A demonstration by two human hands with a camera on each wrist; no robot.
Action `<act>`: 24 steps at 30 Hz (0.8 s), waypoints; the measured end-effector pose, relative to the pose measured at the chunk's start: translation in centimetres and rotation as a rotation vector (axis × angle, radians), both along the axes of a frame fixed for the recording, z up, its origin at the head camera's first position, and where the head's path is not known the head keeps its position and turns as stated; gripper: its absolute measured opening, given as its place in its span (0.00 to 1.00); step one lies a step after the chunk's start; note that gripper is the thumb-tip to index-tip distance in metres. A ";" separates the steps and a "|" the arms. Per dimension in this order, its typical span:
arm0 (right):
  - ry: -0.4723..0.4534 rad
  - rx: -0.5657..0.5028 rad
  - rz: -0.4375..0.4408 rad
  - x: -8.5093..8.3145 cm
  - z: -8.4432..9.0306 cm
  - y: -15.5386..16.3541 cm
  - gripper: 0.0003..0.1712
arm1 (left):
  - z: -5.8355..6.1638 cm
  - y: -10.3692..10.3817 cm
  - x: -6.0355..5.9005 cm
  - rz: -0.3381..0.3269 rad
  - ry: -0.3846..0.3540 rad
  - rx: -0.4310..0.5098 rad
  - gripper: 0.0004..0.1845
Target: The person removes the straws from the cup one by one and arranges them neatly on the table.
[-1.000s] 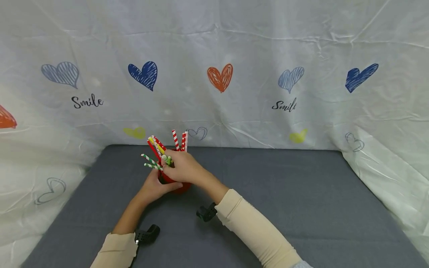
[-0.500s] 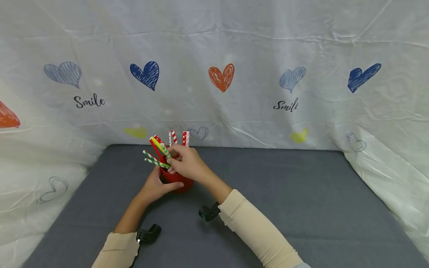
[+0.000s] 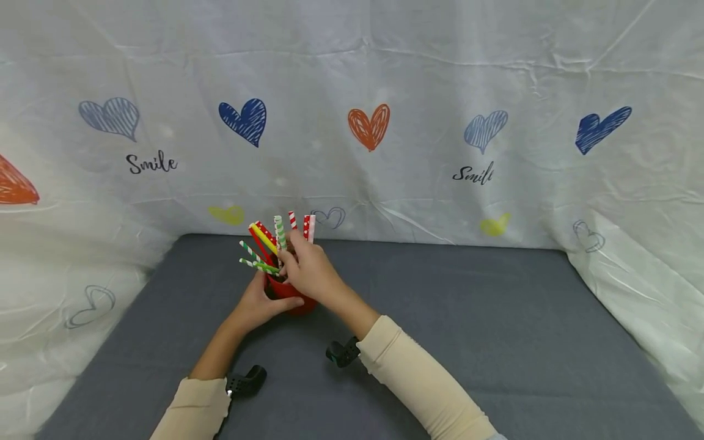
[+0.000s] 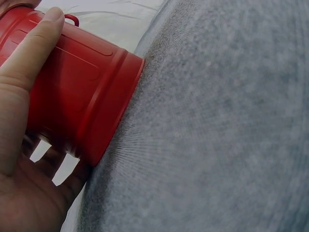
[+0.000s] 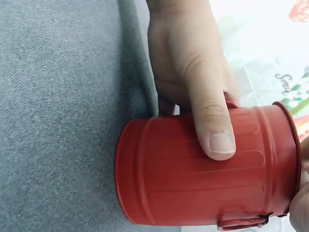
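Note:
A small red metal bucket [image 3: 287, 289] with side handles stands on the grey cloth, full of patterned paper straws. My left hand [image 3: 257, 307] holds it from the left, thumb [image 5: 212, 111] along its near side and fingers behind. Above the rim, my right hand [image 3: 315, 272] pinches a light green and white striped straw [image 3: 280, 231], which stands nearly upright. A yellow straw [image 3: 265, 241] and red ones lean left. Green striped straws [image 3: 252, 250] tilt lower to the left. Red striped and dotted straws [image 3: 307, 226] rise behind my right hand. The straws' lower ends are hidden.
The grey cloth [image 3: 467, 330] covers the table on all sides of the bucket. Behind it hangs a pale curtain [image 3: 407, 110] printed with hearts and "Smile". Black wrist devices [image 3: 245, 381] jut from both cuffs.
My right hand has swung the light green striped straw from leaning left to nearly upright, at the middle of the bunch. My left hand keeps its hold on the bucket.

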State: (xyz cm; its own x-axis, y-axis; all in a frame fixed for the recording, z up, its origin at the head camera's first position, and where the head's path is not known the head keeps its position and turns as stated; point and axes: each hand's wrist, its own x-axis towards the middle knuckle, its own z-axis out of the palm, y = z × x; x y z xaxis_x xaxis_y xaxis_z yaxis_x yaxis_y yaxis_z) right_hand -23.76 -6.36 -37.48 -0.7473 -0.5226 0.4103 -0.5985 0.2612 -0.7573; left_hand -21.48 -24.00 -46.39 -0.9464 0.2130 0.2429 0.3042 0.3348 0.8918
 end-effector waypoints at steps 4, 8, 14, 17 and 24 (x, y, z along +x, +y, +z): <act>-0.027 0.022 -0.010 0.2 0.1 0.0 0.18 | 0.0 -0.1 0.0 0.024 -0.032 -0.008 0.51; -0.067 -0.013 -0.030 0.2 -0.2 0.0 0.16 | 0.8 0.3 0.6 0.036 -0.066 -0.017 0.48; -0.009 -0.036 -0.066 0.4 -0.5 0.1 0.13 | 3.6 1.3 2.1 0.038 -0.097 -0.030 0.44; 0.011 -0.050 -0.065 0.5 -0.6 0.0 0.13 | 3.6 1.3 2.0 0.043 -0.091 -0.030 0.44; 0.212 -0.016 -0.121 0.6 -1.1 -0.2 0.08 | 3.6 1.4 2.0 0.019 -0.052 -0.016 0.42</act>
State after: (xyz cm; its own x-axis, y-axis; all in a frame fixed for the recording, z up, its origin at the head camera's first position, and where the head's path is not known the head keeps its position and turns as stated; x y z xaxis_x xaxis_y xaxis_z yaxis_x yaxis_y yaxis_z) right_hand -23.13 -6.51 -38.59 -0.7004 -0.4268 0.5720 -0.7095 0.3294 -0.6230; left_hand -19.48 -22.64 -42.74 -0.9615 0.1984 0.1901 0.2512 0.3548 0.9006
